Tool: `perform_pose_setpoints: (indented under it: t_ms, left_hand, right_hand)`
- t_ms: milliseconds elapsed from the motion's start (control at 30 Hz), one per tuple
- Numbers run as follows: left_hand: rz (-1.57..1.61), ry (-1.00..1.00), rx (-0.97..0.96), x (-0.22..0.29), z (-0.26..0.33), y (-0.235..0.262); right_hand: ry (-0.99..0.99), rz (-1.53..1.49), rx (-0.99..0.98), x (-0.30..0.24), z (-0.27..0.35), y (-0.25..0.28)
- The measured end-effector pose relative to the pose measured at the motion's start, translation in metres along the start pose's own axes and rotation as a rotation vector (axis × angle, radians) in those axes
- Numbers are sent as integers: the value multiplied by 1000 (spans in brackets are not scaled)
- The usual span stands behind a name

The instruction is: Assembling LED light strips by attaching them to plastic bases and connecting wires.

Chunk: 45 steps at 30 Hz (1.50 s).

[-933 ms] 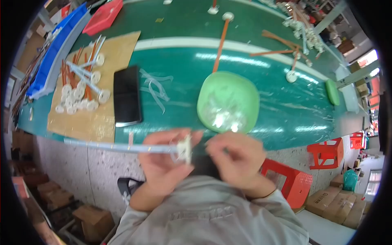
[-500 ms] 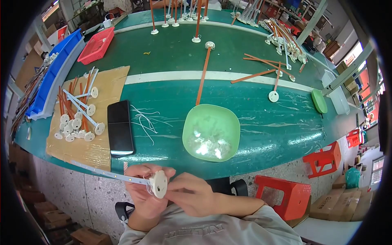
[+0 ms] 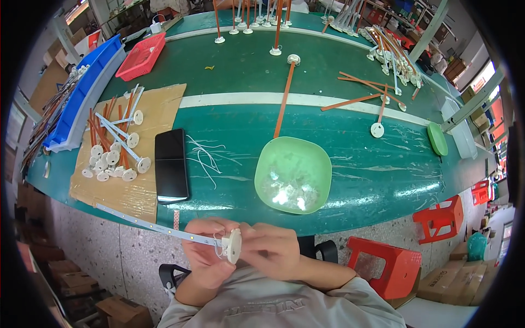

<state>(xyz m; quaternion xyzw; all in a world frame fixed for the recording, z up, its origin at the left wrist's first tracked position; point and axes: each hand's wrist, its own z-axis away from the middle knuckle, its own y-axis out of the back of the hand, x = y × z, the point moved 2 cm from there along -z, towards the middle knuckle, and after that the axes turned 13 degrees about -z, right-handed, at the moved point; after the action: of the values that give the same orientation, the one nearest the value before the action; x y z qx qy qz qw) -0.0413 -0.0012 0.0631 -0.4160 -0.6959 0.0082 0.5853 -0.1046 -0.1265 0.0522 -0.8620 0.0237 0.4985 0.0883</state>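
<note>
My left hand [image 3: 205,269] is closed around the neck of a round white plastic base [image 3: 233,247]. From that base a thin white LED strip [image 3: 158,227] runs out to the left, over the table's near edge. Fine white wires [image 3: 218,245] loop where strip and base meet. At the base's right rim, my right hand [image 3: 273,252] has its fingers drawn together; whatever they pinch is hidden. Beyond my hands stands a light green bowl [image 3: 322,169] with small clear pieces inside. Loose white wires [image 3: 206,159] lie between it and a black phone [image 3: 171,172].
On the left, cardboard [image 3: 139,198] carries several strips with round bases [image 3: 114,157]. Past it are a blue bin [image 3: 71,123] and a red basket [image 3: 121,72]. One brown strip [image 3: 285,98] lies behind the bowl. Red stools [image 3: 391,268] stand at the right.
The whole scene has shifted slightly right in view. The base has turned more edge-on, and my right fingers have moved up along its rim.
</note>
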Motion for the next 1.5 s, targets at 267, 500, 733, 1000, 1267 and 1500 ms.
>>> perform_pose_setpoints:
  t_ms: [267, 500, 733, 1000, 1267, 1500]
  left_hand:
    - [-86, -164, 25, -3, 6, 11]
    - [-138, -141, 24, -19, 14, 28]
    - [-161, -140, -18, -18, 20, 36]
    - [-52, -85, -29, -18, 18, 35]
    - [-192, -80, 45, -17, 17, 27]
    - [-188, 79, 27, -5, 17, 22]
  right_hand:
    - [96, 163, -10, 0, 1, -1]
    - [120, 171, 23, -8, -15, 9]
    - [188, 143, -53, -6, -15, 5]
    - [273, 246, -64, -8, -16, 4]
    - [356, 369, -111, -15, -23, 4]
    - [367, 277, -55, -22, -18, -1]
